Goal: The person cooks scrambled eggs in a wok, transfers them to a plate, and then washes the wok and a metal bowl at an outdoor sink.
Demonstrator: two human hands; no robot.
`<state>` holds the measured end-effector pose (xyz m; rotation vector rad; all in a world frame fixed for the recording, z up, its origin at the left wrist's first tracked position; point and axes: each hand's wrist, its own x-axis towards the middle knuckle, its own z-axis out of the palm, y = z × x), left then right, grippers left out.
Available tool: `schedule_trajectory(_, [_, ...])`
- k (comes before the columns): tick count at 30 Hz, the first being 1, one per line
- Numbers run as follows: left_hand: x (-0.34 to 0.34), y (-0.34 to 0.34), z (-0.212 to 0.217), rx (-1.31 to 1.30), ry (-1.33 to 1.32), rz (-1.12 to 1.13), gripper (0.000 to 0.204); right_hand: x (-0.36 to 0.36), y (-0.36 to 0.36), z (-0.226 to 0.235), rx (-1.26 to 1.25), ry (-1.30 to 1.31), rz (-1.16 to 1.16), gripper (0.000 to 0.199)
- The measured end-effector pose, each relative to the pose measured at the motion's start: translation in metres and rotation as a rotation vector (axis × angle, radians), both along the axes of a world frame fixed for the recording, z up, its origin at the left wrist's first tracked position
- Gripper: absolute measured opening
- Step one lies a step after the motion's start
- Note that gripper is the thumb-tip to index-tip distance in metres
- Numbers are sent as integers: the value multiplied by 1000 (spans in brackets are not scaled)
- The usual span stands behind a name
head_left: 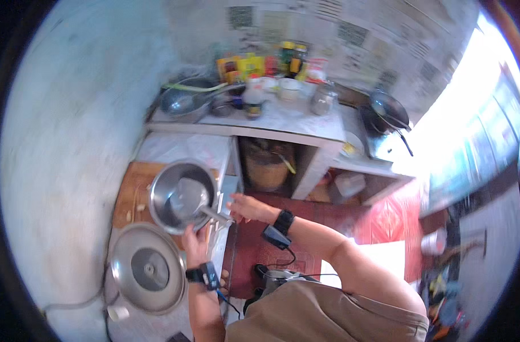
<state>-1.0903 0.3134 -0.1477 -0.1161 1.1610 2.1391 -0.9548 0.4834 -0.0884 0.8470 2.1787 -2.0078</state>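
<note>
left of centre, our left hand (pixel 195 244) pinches the steel basin (pixel 162 194), best held level; right hand (pixel 250 208): we cannot tell.

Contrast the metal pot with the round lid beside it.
The metal pot is deep and hollow; the round lid is shallow with a central knob. The left hand is at the pot's rim; neither hand touches the lid. Both look round and silvery.

Place: kitchen — black wok (pixel 387 108) | seasoning bottles (pixel 297 60) | wooden board (pixel 136 178) | metal pot (pixel 160 196) | round lid (pixel 127 251)
</note>
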Motion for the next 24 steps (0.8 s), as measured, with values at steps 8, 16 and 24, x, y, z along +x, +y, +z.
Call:
schedule_trajectory(8, [51, -15, -14, -94, -151, -244, 25, 132, -49, -25, -91, 12, -276, 68])
schedule_trajectory(16, [213, 42, 6, -239, -107, -718, 23, 307, -50, -17, -204, 105, -656, 67])
schedule_trajectory(24, [428, 152, -1, -228, -26, -1170, 22, 520, -7, -19, -148, 70, -1035, 47])
